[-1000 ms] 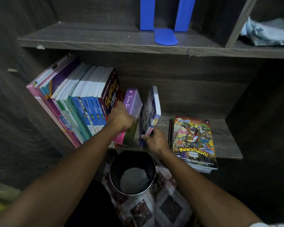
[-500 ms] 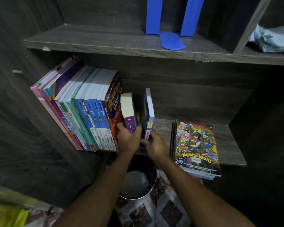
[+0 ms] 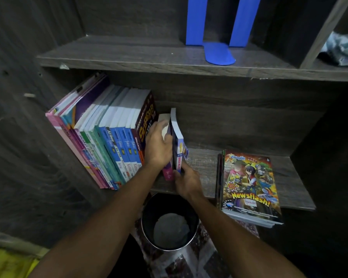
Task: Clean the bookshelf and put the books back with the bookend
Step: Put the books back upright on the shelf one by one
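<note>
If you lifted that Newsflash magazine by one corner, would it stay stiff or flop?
Probably floppy: the Newsflash magazine looks thin, with a soft glossy cover. That sheen suggests it may slide easily off the stack beneath. It overhangs the shelf edge, so a nudge forward could tip it off.

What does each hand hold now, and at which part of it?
The left hand grips the pink-spined book over its spine, reaching its top edge. The right hand pinches the blue-spined book at its spine's bottom end.
</note>
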